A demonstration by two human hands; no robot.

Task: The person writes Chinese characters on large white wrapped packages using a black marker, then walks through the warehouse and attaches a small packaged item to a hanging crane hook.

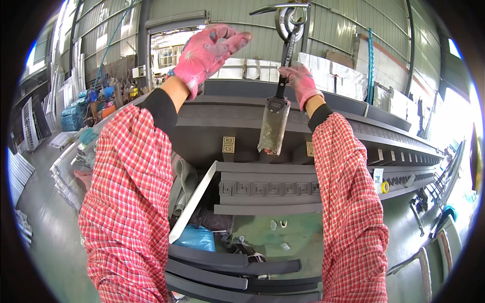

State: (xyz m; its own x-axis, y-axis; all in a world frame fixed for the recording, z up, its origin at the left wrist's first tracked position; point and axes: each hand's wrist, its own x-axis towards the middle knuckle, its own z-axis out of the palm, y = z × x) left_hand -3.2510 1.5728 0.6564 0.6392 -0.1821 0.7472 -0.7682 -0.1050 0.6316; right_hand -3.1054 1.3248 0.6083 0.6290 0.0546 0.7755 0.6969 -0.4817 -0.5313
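Note:
In front of me hangs a metal hook (291, 21) with a dark strap (289, 53) below it. At the strap's lower end is a handheld remote-like device (275, 123), wrapped in dirty, see-through plastic. My right hand (302, 83), in a pink glove, is closed on the strap just above the device. My left hand (207, 54), in a matching glove, is raised to the left of the hook, its fingers loosely bent and apart. Nothing shows in it, and it stands clear of the strap. Both sleeves are red checked cloth with dark cuffs.
Long dark grey moulded panels (268, 189) with a square spiral pattern lie across the space before me. Dark curved strips (227, 272) and a blue wrapped bundle (194, 238) are low down. Yellow tape (385, 187) sits right; white wrapped stacks (343, 81) stand behind.

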